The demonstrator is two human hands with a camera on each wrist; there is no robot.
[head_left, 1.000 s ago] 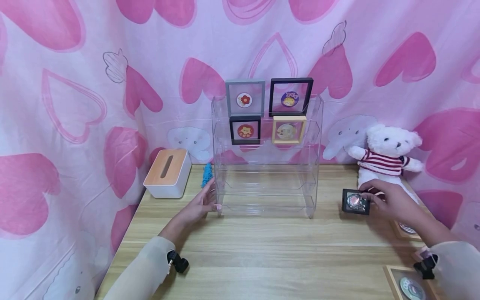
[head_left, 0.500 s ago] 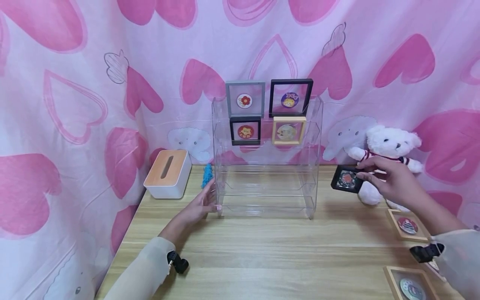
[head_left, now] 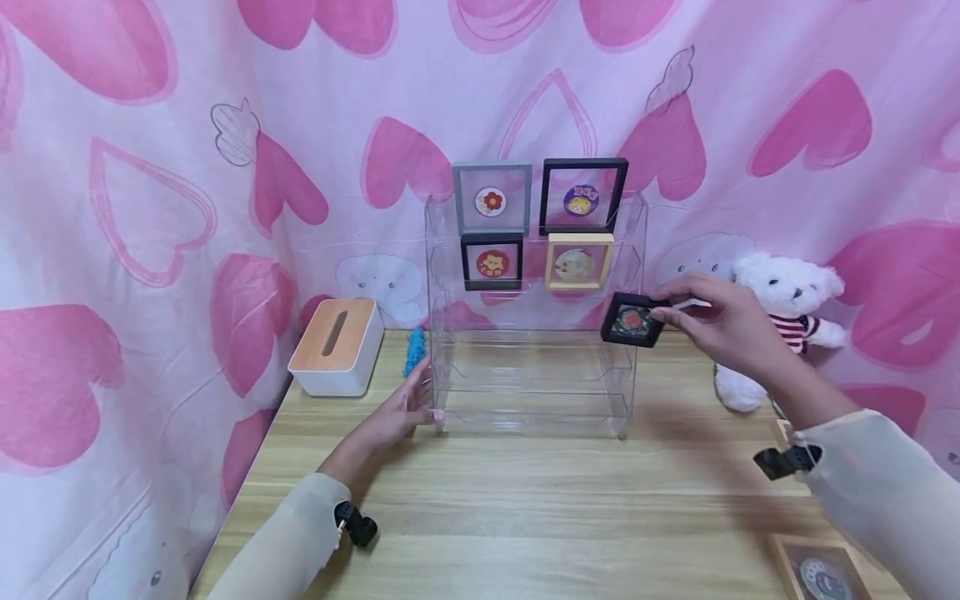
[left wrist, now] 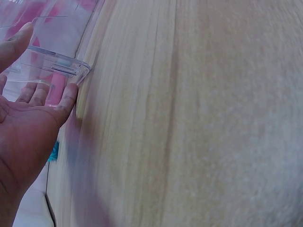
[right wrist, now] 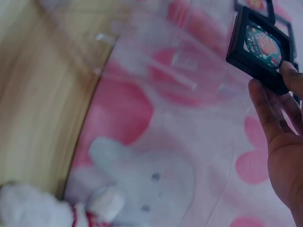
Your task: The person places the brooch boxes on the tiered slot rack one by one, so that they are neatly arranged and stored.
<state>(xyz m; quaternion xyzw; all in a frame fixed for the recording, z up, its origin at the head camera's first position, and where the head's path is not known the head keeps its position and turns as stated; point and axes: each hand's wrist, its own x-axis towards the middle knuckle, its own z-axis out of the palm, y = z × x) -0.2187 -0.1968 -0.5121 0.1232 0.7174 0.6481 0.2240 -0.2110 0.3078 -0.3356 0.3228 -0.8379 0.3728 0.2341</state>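
A clear acrylic tiered display rack point(head_left: 528, 382) stands on the wooden table. Two rows of small framed badges sit on its upper tiers: a grey frame point(head_left: 492, 200), a large black frame point(head_left: 583, 197), a smaller black frame point(head_left: 492, 262) and a pale wooden frame point(head_left: 578, 261). My right hand point(head_left: 723, 321) pinches the edge of a small black display frame point(head_left: 632, 320) between thumb and fingers. This frame, holding a dark green and red badge, is tilted in the air by the rack's right side. My left hand point(head_left: 393, 414) touches the rack's lower left side with fairly straight fingers.
A white tissue box with wooden lid point(head_left: 337, 346) stands left, near a fuzzy blue object point(head_left: 415, 350). A white teddy bear point(head_left: 787, 287) sits on the right, partly hidden by my right arm. A wooden frame point(head_left: 819, 568) lies at the lower right. A heart-patterned curtain hangs behind.
My right hand has lifted the small black frame and carried it left, from beside the bear to the rack's right side. My left hand stays put.
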